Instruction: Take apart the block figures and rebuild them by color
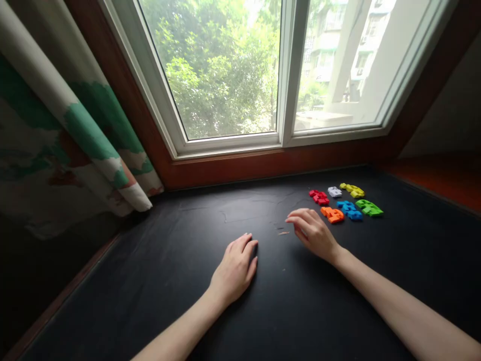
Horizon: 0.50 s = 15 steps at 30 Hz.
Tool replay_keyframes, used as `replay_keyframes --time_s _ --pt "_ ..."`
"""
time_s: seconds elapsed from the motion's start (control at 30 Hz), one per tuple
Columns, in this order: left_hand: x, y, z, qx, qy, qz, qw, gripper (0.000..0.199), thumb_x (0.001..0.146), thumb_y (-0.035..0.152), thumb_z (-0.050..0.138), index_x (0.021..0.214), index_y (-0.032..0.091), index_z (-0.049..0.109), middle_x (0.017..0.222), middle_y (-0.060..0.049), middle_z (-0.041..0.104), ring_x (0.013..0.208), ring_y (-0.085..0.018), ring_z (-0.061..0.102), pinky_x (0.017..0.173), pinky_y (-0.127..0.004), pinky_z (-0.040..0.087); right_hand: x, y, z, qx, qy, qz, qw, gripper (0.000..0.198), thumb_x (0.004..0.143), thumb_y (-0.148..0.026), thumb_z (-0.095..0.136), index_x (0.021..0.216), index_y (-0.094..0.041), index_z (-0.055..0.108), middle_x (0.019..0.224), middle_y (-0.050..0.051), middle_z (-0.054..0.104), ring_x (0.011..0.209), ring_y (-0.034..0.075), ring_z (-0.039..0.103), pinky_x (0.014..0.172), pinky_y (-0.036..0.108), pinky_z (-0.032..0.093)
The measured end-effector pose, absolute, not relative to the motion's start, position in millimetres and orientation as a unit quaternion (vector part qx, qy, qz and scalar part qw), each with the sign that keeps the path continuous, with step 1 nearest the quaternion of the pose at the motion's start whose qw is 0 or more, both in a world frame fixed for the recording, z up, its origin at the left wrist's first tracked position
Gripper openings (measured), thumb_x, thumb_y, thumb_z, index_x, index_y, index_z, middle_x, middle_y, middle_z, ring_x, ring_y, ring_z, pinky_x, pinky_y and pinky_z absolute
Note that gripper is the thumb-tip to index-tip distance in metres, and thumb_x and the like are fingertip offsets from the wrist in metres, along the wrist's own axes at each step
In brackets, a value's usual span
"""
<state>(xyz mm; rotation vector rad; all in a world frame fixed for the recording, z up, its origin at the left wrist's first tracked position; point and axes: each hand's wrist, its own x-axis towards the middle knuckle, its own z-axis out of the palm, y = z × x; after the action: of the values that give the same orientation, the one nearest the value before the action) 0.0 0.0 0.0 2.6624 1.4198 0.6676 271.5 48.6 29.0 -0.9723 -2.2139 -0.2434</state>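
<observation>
My left hand (235,265) rests palm down on the black tabletop (158,281), fingers stretched forward and nothing in it. Above the surface, my right hand (311,230) hovers with its fingers loosely bent and apart, also bare. Just beyond it, to the right, lie small plastic pieces in groups by colour: orange pieces (332,214) nearest the hand, blue pieces (349,209), green pieces (370,207), red pieces (319,197), white pieces (334,192) and yellow pieces (353,190). Their exact shapes are too small to make out.
A window (225,75) in a white frame stands behind the table, above a reddish-brown wooden sill (225,173). A patterned curtain (90,130) hangs at the left, reaching the table's back corner. Small worn marks (283,233) show on the black surface between the hands.
</observation>
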Motion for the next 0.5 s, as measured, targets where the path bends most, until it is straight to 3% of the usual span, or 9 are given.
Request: replay_keyframes --time_s 0.1,0.27,0.5 --pt "0 -1 1 0.862 0.466 0.197 0.027 0.039 0.092 0.024 0.049 0.130 0.017 0.051 0.139 -0.016 0.053 0.131 -0.030 0.049 0.107 -0.051 0.045 271 44 9 -0.340 -0.887 -0.070 0.305 0.028 0.090 -0.007 0.045 0.103 -0.022 0.065 0.107 0.009 0.067 0.102 0.022 0.060 0.088 0.039 0.048" --pt "-1 0 0 0.862 0.464 0.201 0.031 0.041 0.092 0.024 0.049 0.133 0.020 0.049 0.141 -0.014 0.052 0.132 -0.029 0.049 0.107 -0.050 0.045 276 34 10 -0.355 -0.882 -0.023 0.308 0.030 0.090 -0.010 0.047 0.111 -0.023 0.064 0.110 0.009 0.067 0.103 0.022 0.062 0.088 0.038 0.050" --pt "-2 0 -3 0.857 0.463 0.223 0.037 0.043 0.092 0.025 0.050 0.135 0.024 0.047 0.141 -0.012 0.052 0.133 -0.028 0.048 0.108 -0.050 0.046 269 35 10 -0.323 -0.905 0.018 0.277 0.028 0.089 -0.007 0.047 0.106 -0.022 0.062 0.110 0.009 0.067 0.104 0.021 0.061 0.089 0.038 0.051"
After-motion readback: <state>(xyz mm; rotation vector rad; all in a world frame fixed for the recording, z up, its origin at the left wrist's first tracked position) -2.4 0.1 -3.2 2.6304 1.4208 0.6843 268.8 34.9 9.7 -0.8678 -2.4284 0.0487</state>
